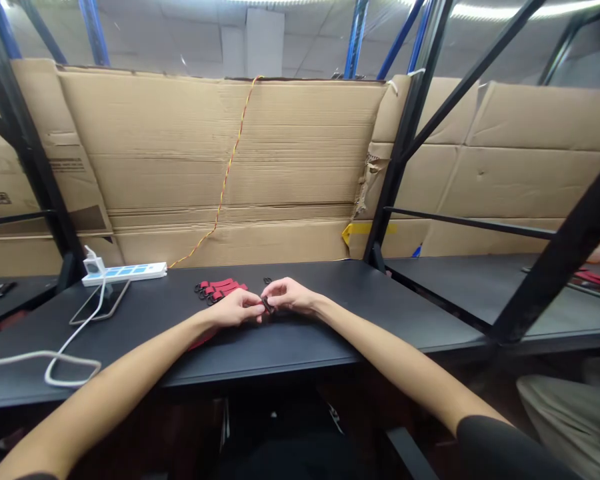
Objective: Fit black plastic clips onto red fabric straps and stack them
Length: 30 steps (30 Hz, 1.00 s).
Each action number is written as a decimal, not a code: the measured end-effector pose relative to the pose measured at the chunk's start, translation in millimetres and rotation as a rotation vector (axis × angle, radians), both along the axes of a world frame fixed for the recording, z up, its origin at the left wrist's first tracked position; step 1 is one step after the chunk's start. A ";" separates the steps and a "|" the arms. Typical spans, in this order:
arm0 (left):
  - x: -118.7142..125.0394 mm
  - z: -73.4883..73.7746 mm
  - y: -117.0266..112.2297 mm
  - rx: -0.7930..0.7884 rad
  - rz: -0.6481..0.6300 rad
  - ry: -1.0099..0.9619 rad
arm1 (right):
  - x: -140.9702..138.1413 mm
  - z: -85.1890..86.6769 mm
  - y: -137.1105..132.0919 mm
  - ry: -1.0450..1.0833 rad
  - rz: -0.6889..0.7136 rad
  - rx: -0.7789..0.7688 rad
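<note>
Over the middle of the dark shelf top, my left hand (pixel 236 308) and my right hand (pixel 291 295) meet, fingertips pinched around a small black clip-like piece (pixel 267 305). Its exact kind is too small to make out. Just behind my left hand lie several red straps (pixel 223 288) with black hooks or rings at their left ends. More red material shows under my left wrist, mostly hidden by the arm. A tiny black piece (pixel 267 281) rests on the surface behind my right hand.
At the back left stands a white power strip (pixel 125 273) with a plugged-in charger. A phone (pixel 100 301) and a loose white cable (pixel 73 383) lie nearby. Cardboard (pixel 290 167) walls the back, with a twisted red-yellow cord (pixel 225 187) hanging down. Black metal posts (pixel 403 147) frame the sides.
</note>
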<state>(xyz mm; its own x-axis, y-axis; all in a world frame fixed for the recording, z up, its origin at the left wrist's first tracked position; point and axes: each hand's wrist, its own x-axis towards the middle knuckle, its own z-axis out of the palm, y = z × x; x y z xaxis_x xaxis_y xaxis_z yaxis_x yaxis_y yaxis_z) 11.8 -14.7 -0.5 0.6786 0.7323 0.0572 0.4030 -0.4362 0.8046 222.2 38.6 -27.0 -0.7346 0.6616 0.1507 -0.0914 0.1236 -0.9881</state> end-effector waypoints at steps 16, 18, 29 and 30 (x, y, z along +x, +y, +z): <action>4.8 -5.5 1.2 -0.010 0.140 -0.134 | -5.3 -2.9 0.1 0.055 -0.065 -0.042; 6.8 -6.8 2.5 -0.023 0.205 -0.241 | -6.0 -2.6 0.3 0.078 -0.105 -0.049; 4.2 -5.5 2.4 0.056 0.083 -0.238 | -8.5 -0.6 -0.6 0.043 -0.118 0.013; 4.5 -7.4 3.5 0.133 0.109 -0.223 | -8.6 -0.7 -0.2 0.037 -0.115 0.020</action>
<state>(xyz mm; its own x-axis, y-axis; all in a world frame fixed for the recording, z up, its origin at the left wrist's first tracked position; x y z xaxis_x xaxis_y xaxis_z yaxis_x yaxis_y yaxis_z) 16.3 -11.1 -7.9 0.5561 0.7763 0.2968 0.2730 -0.5079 0.8170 213.6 38.4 -27.7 -0.6478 0.7376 0.1906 -0.1122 0.1551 -0.9815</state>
